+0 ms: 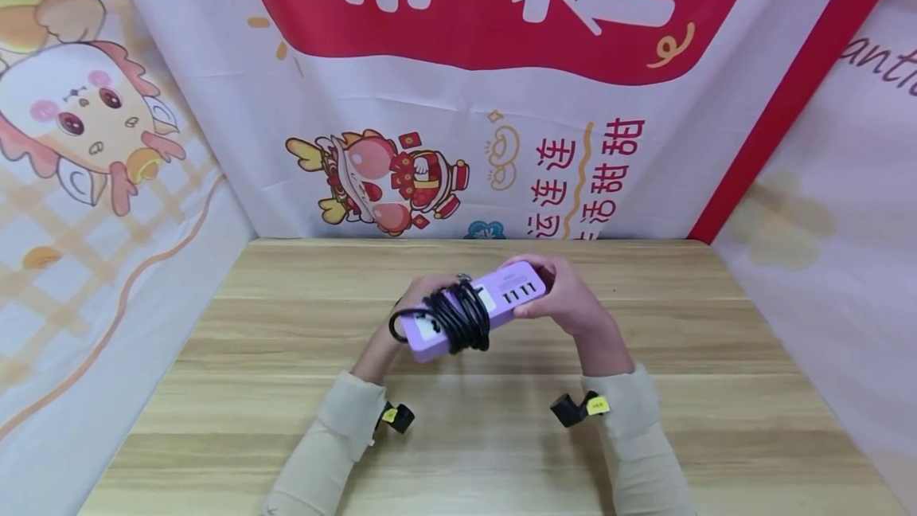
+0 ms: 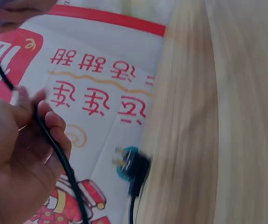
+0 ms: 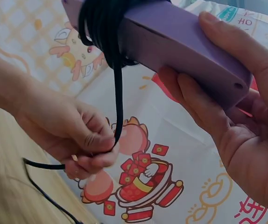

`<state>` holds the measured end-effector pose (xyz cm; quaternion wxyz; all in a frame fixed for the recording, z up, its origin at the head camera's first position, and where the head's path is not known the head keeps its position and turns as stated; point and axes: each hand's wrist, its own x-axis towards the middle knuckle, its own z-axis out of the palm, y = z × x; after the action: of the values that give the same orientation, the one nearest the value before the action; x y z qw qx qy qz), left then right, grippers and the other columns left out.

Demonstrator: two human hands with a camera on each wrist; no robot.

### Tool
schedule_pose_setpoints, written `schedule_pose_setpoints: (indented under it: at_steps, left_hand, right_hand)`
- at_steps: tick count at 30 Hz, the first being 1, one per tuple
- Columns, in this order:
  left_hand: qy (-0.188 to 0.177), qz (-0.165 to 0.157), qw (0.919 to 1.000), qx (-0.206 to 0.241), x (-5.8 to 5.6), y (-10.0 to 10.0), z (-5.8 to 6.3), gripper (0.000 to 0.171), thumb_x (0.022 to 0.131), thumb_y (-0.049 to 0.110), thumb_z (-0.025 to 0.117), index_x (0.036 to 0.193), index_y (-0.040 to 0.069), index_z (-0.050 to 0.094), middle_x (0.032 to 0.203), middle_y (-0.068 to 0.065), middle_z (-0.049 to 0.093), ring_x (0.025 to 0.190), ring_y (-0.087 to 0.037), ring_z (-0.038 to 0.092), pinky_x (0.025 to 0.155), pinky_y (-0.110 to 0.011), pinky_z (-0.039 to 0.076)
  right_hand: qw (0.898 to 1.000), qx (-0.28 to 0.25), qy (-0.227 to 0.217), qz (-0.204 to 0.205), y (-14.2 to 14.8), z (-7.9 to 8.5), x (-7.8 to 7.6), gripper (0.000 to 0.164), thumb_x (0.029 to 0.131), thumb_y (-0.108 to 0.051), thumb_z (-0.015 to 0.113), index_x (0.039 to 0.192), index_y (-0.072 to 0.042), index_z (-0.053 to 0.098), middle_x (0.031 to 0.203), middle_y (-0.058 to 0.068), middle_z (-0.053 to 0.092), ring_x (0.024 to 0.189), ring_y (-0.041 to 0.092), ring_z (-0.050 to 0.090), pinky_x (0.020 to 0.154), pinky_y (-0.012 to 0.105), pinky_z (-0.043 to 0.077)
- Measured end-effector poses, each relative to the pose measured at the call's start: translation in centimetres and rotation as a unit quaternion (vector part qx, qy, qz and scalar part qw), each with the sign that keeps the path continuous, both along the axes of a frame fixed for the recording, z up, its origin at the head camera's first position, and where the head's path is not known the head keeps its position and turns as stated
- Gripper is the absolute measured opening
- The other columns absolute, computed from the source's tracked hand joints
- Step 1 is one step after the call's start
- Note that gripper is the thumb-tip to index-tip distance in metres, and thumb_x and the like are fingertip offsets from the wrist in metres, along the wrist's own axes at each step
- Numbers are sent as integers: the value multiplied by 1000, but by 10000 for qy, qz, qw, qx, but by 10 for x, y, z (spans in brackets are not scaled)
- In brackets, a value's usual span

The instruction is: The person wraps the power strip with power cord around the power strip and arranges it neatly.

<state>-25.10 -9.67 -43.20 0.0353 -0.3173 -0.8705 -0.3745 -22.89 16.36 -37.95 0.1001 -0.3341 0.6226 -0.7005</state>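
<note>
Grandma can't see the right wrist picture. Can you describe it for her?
A right hand holds a purple power strip wound with black cord, while the left hand pinches the cord below. A printed cloth is behind.

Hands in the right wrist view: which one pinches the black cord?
The left hand, with the black cord between thumb and fingers; the right hand instead grips the end of the purple power strip.

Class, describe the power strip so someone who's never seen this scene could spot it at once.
Find the wooden table, then the right hand above it. That hand grips one end of the power strip, a long light-purple block with a row of dark slots near that end. Its boxy purple body sets it apart from the thin black cord wound round it.
</note>
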Motion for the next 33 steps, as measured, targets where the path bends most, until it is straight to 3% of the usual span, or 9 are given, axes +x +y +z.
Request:
schedule_pose_setpoints:
  at_steps: [1,5,8,14,19,27,33]
  left_hand:
    - [-246,23,9969,751,-10,-3,-11,12,95,4,58,86,0,65,80,-12,65,73,-4,53,71,-18,45]
    - [220,70,9981,572,-12,-11,-9,19,100,8,55,83,9,62,71,-2,58,66,-8,50,63,-25,45]
    - [384,166,9971,630,-12,-17,-5,17,99,2,55,86,8,64,69,-4,58,63,-10,49,58,-25,44]
    - [758,508,9924,823,-9,-25,8,10,96,4,62,94,4,72,83,-10,71,73,-14,61,67,-29,52]
    - [1018,783,9870,963,-4,-26,15,8,93,6,67,94,3,74,88,-9,74,72,-14,64,65,-28,54]
    - [1410,1157,9809,684,1,-22,18,7,90,9,72,93,5,77,92,-9,77,77,-18,71,68,-34,58]
    - [1698,1233,9758,614,4,-19,21,7,89,8,74,91,3,78,89,-10,77,71,-16,68,63,-32,56]
  right_hand:
    - [9998,112,147,86,0,0,0,47,74,-4,86,117,-8,67,109,2,70,96,15,63,80,27,57]
    - [9966,650,482,145,2,0,0,50,71,-2,87,117,0,66,108,5,71,95,19,64,80,30,58]
    - [9911,1183,601,107,1,0,0,51,71,-2,88,117,-3,67,108,7,70,94,21,65,80,33,58]
    - [9761,1941,972,-92,-5,-2,-2,49,70,-9,90,115,-10,69,106,8,70,91,23,65,77,33,58]
    - [9676,2300,993,-318,-8,-6,-4,48,70,-15,91,114,-15,71,106,5,71,91,25,65,78,32,57]
    - [9582,2618,1015,-545,-12,-12,-6,50,69,-22,93,114,-19,70,107,2,71,92,23,66,80,34,57]
    - [9496,2849,1079,-732,-18,-15,-7,51,68,-22,93,114,-19,70,107,0,72,93,19,66,81,34,56]
